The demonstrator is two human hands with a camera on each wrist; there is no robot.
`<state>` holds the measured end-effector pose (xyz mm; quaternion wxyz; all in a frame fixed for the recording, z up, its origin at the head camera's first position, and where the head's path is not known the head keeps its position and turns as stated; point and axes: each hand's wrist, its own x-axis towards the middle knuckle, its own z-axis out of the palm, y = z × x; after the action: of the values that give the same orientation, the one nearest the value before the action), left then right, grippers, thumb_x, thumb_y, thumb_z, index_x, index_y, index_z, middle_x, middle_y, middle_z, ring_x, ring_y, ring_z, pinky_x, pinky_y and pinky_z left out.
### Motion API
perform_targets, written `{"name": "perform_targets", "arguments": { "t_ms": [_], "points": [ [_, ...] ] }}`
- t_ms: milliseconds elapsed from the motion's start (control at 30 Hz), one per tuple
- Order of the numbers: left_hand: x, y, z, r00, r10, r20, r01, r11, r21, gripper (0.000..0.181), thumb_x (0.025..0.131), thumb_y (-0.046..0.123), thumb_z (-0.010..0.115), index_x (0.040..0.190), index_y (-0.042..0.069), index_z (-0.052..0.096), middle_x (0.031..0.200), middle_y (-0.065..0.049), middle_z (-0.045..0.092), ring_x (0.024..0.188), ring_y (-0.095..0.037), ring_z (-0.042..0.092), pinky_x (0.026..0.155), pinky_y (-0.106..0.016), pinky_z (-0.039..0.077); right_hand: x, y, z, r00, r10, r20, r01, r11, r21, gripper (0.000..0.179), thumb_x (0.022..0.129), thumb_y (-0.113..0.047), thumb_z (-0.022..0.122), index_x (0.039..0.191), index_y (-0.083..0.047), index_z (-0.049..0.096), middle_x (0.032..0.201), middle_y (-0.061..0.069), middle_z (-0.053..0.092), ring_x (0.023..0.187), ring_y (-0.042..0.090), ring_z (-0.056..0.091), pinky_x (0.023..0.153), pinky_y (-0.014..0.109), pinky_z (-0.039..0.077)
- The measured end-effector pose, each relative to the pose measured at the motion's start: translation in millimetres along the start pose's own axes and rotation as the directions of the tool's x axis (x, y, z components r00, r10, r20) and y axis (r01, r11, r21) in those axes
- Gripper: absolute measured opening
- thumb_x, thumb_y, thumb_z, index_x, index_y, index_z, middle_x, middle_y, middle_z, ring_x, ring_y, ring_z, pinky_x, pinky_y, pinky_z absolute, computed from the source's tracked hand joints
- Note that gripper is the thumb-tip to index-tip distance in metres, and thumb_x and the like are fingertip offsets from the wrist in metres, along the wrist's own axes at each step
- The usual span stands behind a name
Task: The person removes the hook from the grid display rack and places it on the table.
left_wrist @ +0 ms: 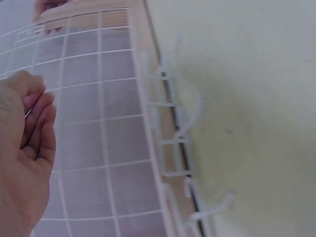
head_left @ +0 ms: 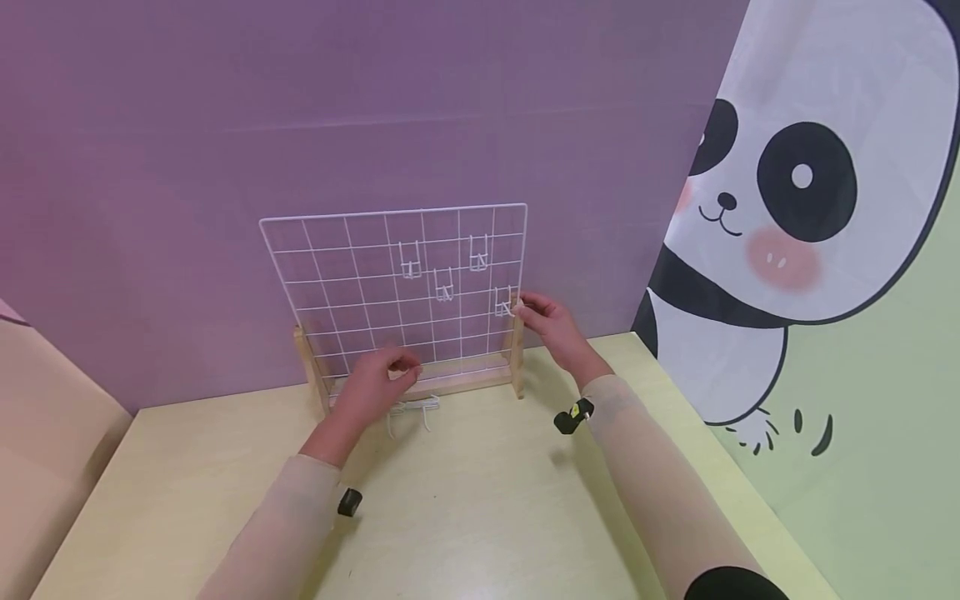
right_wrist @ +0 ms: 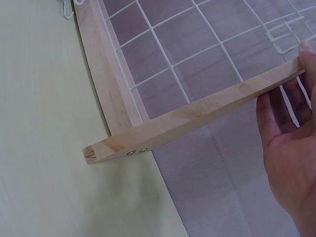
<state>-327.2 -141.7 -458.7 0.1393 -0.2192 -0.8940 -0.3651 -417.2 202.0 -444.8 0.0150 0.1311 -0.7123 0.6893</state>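
A white wire grid panel (head_left: 360, 292) stands in a wooden stand (head_left: 465, 383) on the table. My right hand (head_left: 558, 329) holds the top of the stand's right upright (right_wrist: 197, 108), thumb on one side and fingers behind. Close by, a white wire hook (head_left: 503, 307) hangs on the grid. My left hand (head_left: 378, 385) hovers before the grid's lower part, fingers loosely bent and nothing between them. Under it, more white hooks (head_left: 417, 406) lie at the stand's foot; the left wrist view shows these hooks (left_wrist: 190, 118) larger.
Other hooks (head_left: 445, 287) hang on the right half of the grid. A purple wall covering (head_left: 450, 125) rises right behind the table (head_left: 465, 517). To the right is a wall with a panda picture (head_left: 810, 208).
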Motion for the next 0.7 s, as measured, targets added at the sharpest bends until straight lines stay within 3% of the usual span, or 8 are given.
{"name": "perform_targets", "arguments": {
  "t_ms": [133,267,500,633,700],
  "points": [
    [9.1,12.3,-10.5,0.996,-0.021,-0.090,0.015,0.997,-0.071,0.011,0.104,0.008,0.076,0.112,0.001,0.077,0.109,-0.014,0.077,0.108,-0.036,0.073,0.098,-0.055,0.062,-0.4,-0.5,0.7,1.000,0.003,0.000,-0.003,1.000,0.004,0.042,0.112,-0.015,0.067,0.150,0.003,0.063,0.123,0.000,0.073,0.120,0.016,0.066,0.123,0.046,0.046],
    [18.4,23.8,-19.9,0.977,-0.031,-0.212,0.002,0.991,-0.135,0.015,0.103,0.009,0.077,0.115,-0.001,0.076,0.113,-0.017,0.076,0.110,-0.036,0.070,0.098,-0.052,0.058,-1.0,0.0,1.7,1.000,-0.006,-0.001,0.006,1.000,0.013,0.042,0.112,-0.015,0.066,0.150,0.004,0.063,0.122,-0.001,0.074,0.118,0.014,0.067,0.123,0.046,0.046],
    [35.3,45.5,-32.2,0.896,0.011,-0.444,-0.107,0.976,-0.191,0.022,0.099,0.007,0.083,0.117,-0.001,0.074,0.115,-0.016,0.074,0.111,-0.033,0.068,0.100,-0.049,0.055,-0.7,2.1,1.1,1.000,-0.010,-0.003,0.010,1.000,0.015,0.042,0.113,-0.015,0.066,0.150,0.004,0.062,0.124,-0.002,0.074,0.120,0.013,0.066,0.124,0.046,0.045],
    [46.9,57.3,-38.6,0.859,0.064,-0.508,-0.187,0.963,-0.195,0.027,0.096,0.004,0.085,0.120,-0.003,0.073,0.116,-0.017,0.074,0.111,-0.033,0.067,0.102,-0.044,0.054,0.0,2.6,0.9,1.000,-0.010,-0.010,0.010,1.000,0.025,0.042,0.112,-0.015,0.067,0.149,0.004,0.063,0.122,-0.003,0.073,0.120,0.014,0.066,0.124,0.047,0.045],
    [52.0,61.6,-41.8,0.849,0.098,-0.520,-0.221,0.959,-0.180,0.028,0.095,0.003,0.086,0.119,-0.003,0.073,0.117,-0.017,0.073,0.112,-0.033,0.067,0.102,-0.039,0.053,0.3,2.9,1.9,1.000,-0.013,-0.011,0.014,0.999,0.029,0.042,0.112,-0.015,0.067,0.149,0.004,0.064,0.120,-0.004,0.074,0.119,0.013,0.066,0.123,0.046,0.046]
  ]
}}
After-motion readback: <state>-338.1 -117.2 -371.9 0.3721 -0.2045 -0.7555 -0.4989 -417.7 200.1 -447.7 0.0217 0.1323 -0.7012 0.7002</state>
